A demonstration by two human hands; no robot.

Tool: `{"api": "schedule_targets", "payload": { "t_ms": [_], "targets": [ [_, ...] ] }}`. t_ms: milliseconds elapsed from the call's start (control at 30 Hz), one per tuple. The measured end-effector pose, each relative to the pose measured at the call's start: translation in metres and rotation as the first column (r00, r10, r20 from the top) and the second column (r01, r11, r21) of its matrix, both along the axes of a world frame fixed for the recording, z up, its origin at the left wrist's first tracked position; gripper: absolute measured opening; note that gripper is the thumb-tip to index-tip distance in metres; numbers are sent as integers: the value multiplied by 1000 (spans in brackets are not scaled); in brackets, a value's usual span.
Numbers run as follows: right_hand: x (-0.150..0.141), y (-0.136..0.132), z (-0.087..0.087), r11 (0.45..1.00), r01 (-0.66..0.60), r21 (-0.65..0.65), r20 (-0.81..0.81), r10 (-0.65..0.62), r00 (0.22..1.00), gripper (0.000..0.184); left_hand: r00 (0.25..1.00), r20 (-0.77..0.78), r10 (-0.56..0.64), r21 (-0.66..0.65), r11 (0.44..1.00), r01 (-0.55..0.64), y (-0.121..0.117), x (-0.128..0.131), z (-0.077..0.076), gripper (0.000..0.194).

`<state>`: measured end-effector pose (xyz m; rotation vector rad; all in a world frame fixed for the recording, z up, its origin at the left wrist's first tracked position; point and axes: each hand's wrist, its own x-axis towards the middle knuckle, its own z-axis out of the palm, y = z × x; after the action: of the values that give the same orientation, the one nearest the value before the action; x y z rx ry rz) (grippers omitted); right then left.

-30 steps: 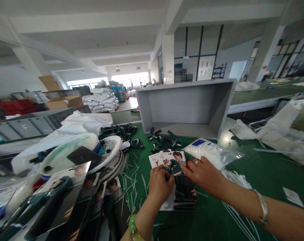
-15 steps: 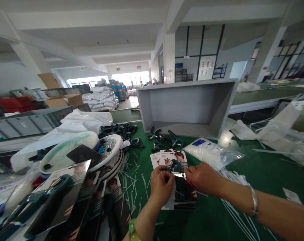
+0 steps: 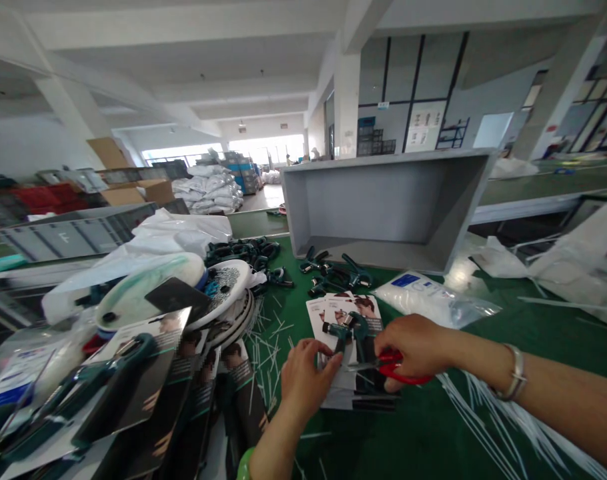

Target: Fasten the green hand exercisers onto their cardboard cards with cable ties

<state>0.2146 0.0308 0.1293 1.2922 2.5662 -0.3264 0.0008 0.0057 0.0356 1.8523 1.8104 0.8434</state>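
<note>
The tool [image 3: 359, 325] lies on the cards [image 3: 323, 311], stacked on the worktop [image 3: 348, 447]. The left hand's [image 3: 302, 375] fingers curl at its handle, probably to steady it; whether they grip, I cannot tell. The right hand's [image 3: 417, 345] fingers clasp the scissors [image 3: 391, 363], blades pointing toward the tool.
</note>
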Motion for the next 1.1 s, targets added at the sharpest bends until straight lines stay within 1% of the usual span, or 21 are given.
{"api": "schedule_targets", "payload": {
  "t_ms": [33,100,267,367,433,500,600,667,733,767,800,833,867,900,933,967,1000,1033,1067,1100],
  "targets": [
    [-4,3,2,1000,-6,-8,10,6,1000,40,1000,-21,-15,-53,998,14,-2,0,1,23],
    [-11,11,3,999,-15,-38,17,16,1000,42,1000,-23,-16,-104,994,13,-3,0,0,24],
    [-17,30,1,985,-25,-172,28,30,999,53,993,103,-49,-194,979,69,8,-4,-8,26],
    [-20,42,0,963,-29,-269,19,36,999,53,987,149,-56,-221,971,88,13,-7,-11,27],
    [-23,50,0,942,-38,-333,16,46,999,52,983,175,-52,-230,969,92,14,-7,-12,28],
    [-26,57,-2,929,-50,-365,12,59,998,52,978,204,-46,-237,967,95,15,-7,-14,29],
    [-27,61,-7,906,-77,-417,-46,64,997,53,971,236,-34,-240,966,92,16,-7,-16,30],
    [-21,58,-14,861,-102,-498,-121,48,992,52,970,239,-35,-236,967,93,15,-7,-16,30],
    [-9,53,-20,803,-108,-587,-191,-7,982,50,971,235,-43,-213,973,95,10,-7,-16,30],
    [0,51,-22,786,-97,-611,-223,-53,973,49,972,229,-52,-182,979,95,6,-7,-16,30],
    [10,49,-24,788,-71,-612,-256,-112,960,49,974,216,-62,-137,986,93,2,-6,-16,29],
    [21,49,-26,809,-20,-587,-284,-182,941,48,978,195,-76,-81,992,93,-2,-5,-17,29],
    [33,49,-27,845,57,-531,-304,-253,918,48,982,170,-86,-25,995,92,-6,-4,-19,29],
    [45,51,-29,884,160,-439,-307,-315,898,47,985,146,-91,24,996,88,-9,-3,-21,28],
    [56,55,-31,908,278,-313,-286,-370,884,46,987,133,-93,63,994,85,-10,-2,-23,27],
    [65,58,-34,909,383,-162,-248,-413,876,45,987,136,-90,96,992,77,-10,-2,-24,24],
    [72,62,-37,890,455,-20,-207,-449,869,43,985,155,-80,128,990,61,-9,-4,-24,22],
    [77,67,-41,863,495,98,-171,-476,863,40,981,181,-70,163,986,40,-8,-7,-22,21],
    [81,71,-46,839,513,182,-144,-494,858,37,977,207,-54,205,979,11,-6,-14,-19,20],
    [83,74,-51,821,522,230,-128,-506,853,35,975,221,-34,247,969,-22,-6,-23,-13,21]
  ]
}}
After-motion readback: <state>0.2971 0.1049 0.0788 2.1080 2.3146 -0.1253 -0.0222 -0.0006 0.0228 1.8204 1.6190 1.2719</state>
